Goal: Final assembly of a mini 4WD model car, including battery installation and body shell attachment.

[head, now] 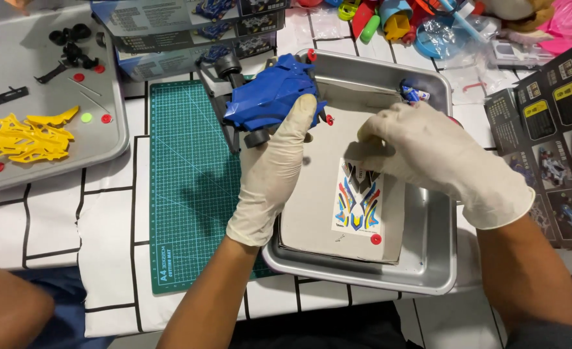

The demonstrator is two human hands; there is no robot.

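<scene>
The left hand (274, 169), in a pale glove, is clenched around a blue toy car body (270, 100) near the upper middle of the frame, holding it tilted above the near-left corner of a metal tray (428, 265), apparently so its upper surface faces the person. Black wheels and red hubs show around the shell's edges.

The right hand (428, 155), also gloved, is bent down at centre right with its fingertips pinched at the top edge of a sticker sheet (359, 197); whether a sticker is already between them cannot be told. The sheet lies flat on a grey card inside the tray (a steady backing for peeling).

A green cutting mat (182, 187) lies on the desk just left of the tray. At upper left a second tray (114, 139) holds yellow plastic parts (21, 136), black pieces and small red discs, kept sorted apart. Printed boxes (169, 32) stand at the top, and leaflets (551, 142) lie at the right edge.
</scene>
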